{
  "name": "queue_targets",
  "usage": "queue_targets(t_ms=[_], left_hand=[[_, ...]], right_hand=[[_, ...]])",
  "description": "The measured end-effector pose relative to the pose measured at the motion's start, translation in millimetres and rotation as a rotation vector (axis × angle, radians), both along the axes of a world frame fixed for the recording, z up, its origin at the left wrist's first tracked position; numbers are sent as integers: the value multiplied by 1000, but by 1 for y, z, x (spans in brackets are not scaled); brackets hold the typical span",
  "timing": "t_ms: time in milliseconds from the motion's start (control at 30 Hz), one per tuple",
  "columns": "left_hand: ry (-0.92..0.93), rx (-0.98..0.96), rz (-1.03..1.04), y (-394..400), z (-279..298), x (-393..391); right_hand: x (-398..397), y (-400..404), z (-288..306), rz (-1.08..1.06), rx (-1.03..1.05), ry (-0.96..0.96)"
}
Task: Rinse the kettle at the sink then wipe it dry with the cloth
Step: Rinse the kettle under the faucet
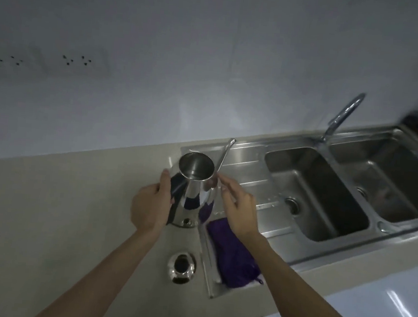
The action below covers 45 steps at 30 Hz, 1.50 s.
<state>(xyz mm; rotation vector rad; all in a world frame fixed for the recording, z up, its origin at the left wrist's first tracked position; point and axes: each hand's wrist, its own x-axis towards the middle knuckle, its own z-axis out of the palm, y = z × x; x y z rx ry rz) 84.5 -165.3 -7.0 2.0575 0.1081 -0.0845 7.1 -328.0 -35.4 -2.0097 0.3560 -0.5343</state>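
The kettle (194, 190) stands upright on the surface (57, 207) beside the sink (314, 194), lid (181, 267) off nearby; the left hand (151, 204) grips its dark handle, the right hand (239, 207) touches its side, fingers loosely spread; the purple cloth (231, 255) lies unused on the drainboard; whether rinsing is done I cannot tell, and wiping seems still ahead.

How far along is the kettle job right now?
Done: the lid is off, lying on the counter. In hand: the left hand grips the handle and the right hand steadies the open kettle beside the sink. Whether it was rinsed I cannot tell. Left: wiping, since the purple cloth lies untouched on the drainboard.
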Motion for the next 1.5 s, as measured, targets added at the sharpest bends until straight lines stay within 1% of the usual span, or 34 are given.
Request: queue_targets(t_ms=[100, 200, 300, 333, 400, 500, 633, 700, 767, 867, 900, 1033, 1167, 1300, 1367, 1500], left_hand=[[-34, -14, -67, -63, 4, -3], [-31, -47, -75, -132, 1, -14], [90, -208, -102, -204, -15, -26], [119, -228, -108, -228, -19, -32], [118, -178, -82, -273, -21, -44], [87, -80, -32, -336, -13, -57], [174, -39, -11, -411, -20, -62], [211, -44, 43, -441, -27, -56], [232, -52, 56, -467, -30, -49], [252, -33, 62, -496, -29, -38], [248, -35, 76, -503, -28, -34], [217, -75, 104, -517, -34, -16], [194, -103, 142, -519, -43, -3], [161, -28, 135, -518, -42, -3], [166, -33, 159, -517, -39, -3], [199, -112, 199, -513, -38, 0]], right_hand=[[-4, -56, 10, -80, 2, -50], [-10, -122, 18, -138, 39, -59], [-18, -197, 21, -124, 93, -30], [-21, -223, 21, -107, 89, 8], [-24, -280, 16, -79, 28, 125], [-26, -357, 10, 38, -41, 266], [-24, -434, 8, 142, -42, 376], [-18, -461, 11, 213, -48, 416], [-5, -489, 5, 226, -105, 432], [20, -525, -7, 163, -245, 412], [28, -536, -12, 175, -283, 412], [62, -564, -44, 369, -500, 458], [78, -576, -69, 444, -548, 479], [98, -583, -74, 492, -629, 495], [113, -584, -72, 513, -678, 561], [140, -582, -65, 596, -717, 754]])
